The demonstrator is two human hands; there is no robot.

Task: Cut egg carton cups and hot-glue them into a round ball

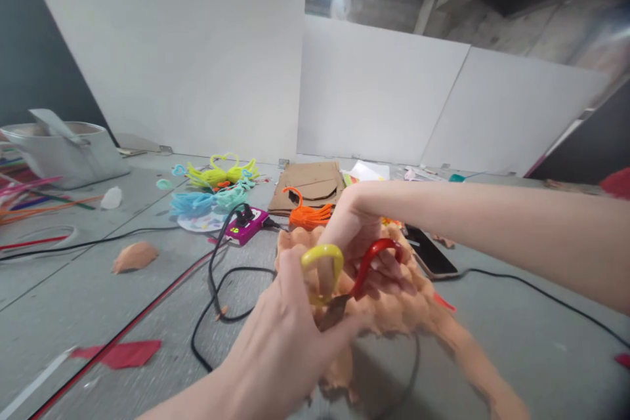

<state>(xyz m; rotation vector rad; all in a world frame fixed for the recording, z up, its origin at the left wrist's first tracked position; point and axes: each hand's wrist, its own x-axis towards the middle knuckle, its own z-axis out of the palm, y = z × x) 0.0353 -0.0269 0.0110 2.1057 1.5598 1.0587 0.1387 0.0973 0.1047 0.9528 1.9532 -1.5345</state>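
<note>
Scissors (358, 283) with red and yellow handles occupy right hand (355, 235); left hand's (294, 321) grip unclear.

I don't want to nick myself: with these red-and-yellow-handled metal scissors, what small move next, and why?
Probably ease your left hand clear of the grey metal blade: the thumb looks close, and the curved red handle and yellow handle stand apart.

the scissors (339, 307) have yellow and red handles (364, 268) and the foam sheet (394, 313) is peach.
</note>
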